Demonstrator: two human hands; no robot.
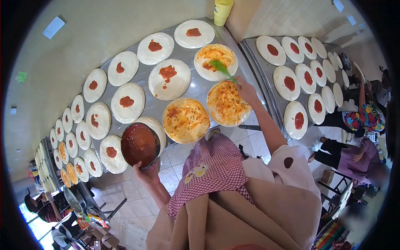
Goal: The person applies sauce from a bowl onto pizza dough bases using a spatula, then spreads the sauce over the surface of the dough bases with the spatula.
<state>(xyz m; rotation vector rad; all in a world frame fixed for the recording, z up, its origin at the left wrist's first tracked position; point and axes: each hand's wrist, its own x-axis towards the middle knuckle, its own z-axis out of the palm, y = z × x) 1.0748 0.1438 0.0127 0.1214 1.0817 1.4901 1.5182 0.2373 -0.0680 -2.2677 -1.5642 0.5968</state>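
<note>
My left hand is closed on the rim of a dark bowl of red sauce, above a partly hidden dough round. My right hand grips a green spreading tool, its head blurred over a dough round smeared with orange-red sauce. Just below lies a fully coated round, and another coated round is to its left. A round with a sauce blob in its middle is left of the tool.
Several more sauce-dotted rounds lie on the metal table. A yellow cup stands at its far corner. On the right, a second table bears more rounds. Other people are at the far right; one is at the lower left.
</note>
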